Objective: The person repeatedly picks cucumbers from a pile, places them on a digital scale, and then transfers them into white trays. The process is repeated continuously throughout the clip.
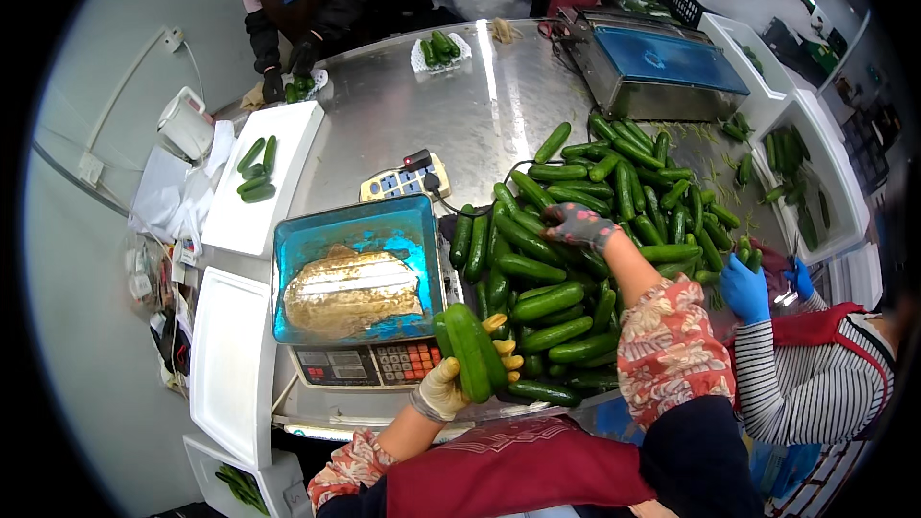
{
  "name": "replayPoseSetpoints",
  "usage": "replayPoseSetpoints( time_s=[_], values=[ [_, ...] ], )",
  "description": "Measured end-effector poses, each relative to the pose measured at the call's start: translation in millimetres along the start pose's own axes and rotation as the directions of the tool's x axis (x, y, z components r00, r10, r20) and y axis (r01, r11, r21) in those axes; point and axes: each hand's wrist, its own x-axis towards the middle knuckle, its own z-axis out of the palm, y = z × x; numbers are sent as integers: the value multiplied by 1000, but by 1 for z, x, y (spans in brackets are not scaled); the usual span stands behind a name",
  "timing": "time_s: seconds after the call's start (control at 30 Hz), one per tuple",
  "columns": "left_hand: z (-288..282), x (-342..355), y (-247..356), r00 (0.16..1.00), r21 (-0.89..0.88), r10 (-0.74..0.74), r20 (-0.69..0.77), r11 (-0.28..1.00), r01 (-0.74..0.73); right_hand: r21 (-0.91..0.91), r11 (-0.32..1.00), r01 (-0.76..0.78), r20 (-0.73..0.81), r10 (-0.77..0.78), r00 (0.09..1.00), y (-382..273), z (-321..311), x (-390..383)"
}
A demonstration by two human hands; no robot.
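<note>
My left hand [460, 374], in a cream and yellow glove, grips several cucumbers [470, 345] just right of the blue-lined scale pan [302, 240], above the scale's keypad [403, 362]. My right hand [576, 225], in a grey dotted glove, has its fingers curled down into a large heap of cucumbers [561, 299] on the steel table [355, 86]; what they hold, if anything, is hidden.
White foam boxes [221, 364] line the left; more hold cucumbers [806, 173] at right. A power strip [384, 187] sits behind the scale, a steel machine [652, 62] back right. A co-worker's blue-gloved hand [743, 288] holds cucumbers; another's black-gloved hands [288, 67] work at far left.
</note>
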Motion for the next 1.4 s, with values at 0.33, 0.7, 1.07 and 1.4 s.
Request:
replayPoseSetpoints(
  time_s=[0.33,0.7,1.07,1.4],
  values=[
    [-18,-29,4,998,-38,70,1,997,-70,984,161,71,-46,-155,987,16,-4,-60],
    [-17,-56,15,994,16,98,-53,995,-97,424,904,62,-283,67,957,-46,23,-51],
    [-16,-87,25,986,133,140,-96,983,-126,52,987,-149,-247,158,956,-4,29,-9],
    [-22,-99,36,975,151,162,-155,979,-138,286,904,-317,-738,419,529,56,-22,-81]
  ],
)
